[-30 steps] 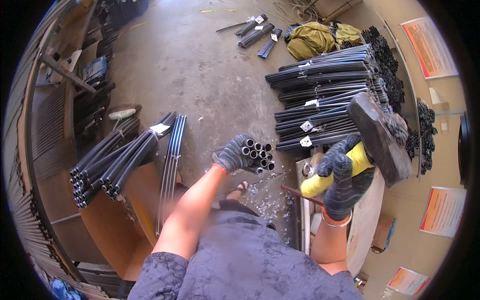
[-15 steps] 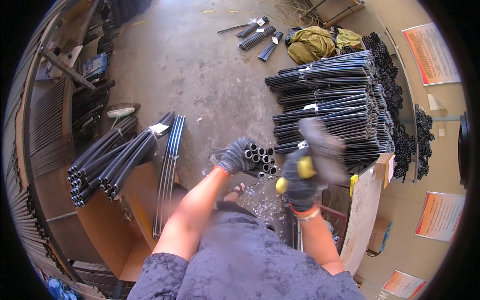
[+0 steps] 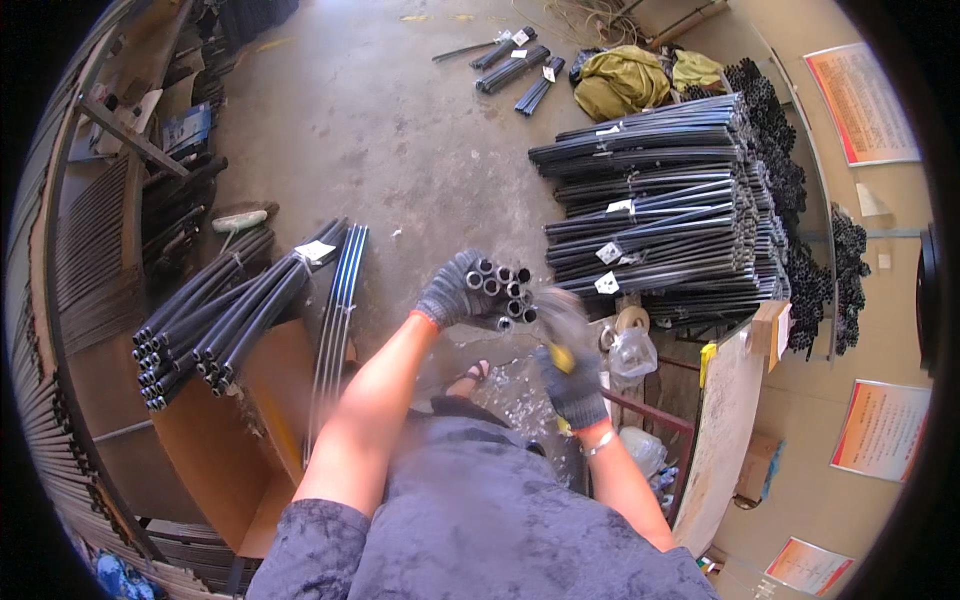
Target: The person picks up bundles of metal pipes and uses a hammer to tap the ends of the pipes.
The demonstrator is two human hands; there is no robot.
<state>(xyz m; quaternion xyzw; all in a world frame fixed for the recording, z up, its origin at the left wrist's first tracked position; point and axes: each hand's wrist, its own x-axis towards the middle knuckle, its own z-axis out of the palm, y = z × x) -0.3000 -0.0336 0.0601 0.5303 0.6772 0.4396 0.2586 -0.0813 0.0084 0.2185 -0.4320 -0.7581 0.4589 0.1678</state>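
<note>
Gloved in grey, my left hand (image 3: 446, 291) is closed round the upper end of a bundle of black metal tubes (image 3: 491, 287). Their open round ends face up towards me; most of their length is hidden below. My right hand (image 3: 575, 388), in a dark glove, is closed on a yellow-handled tool (image 3: 562, 358). Its grey head is smeared by motion, so its exact kind is unclear. That head is close beside the tube ends, on their right; whether it touches them I cannot tell.
Tied tube bundles (image 3: 262, 305) lean at left over a cardboard box (image 3: 275, 440). At right stands a large stack of tagged tubes (image 3: 650, 215). Tape rolls (image 3: 632, 319) and a clear plastic bag (image 3: 632, 355) lie near my right hand. Smaller bundles (image 3: 513, 68) lie on the floor ahead.
The tool in my right hand has swung down and left, from the right-hand stack to beside the tube ends. My left hand and its tubes have shifted slightly left and away from me.
</note>
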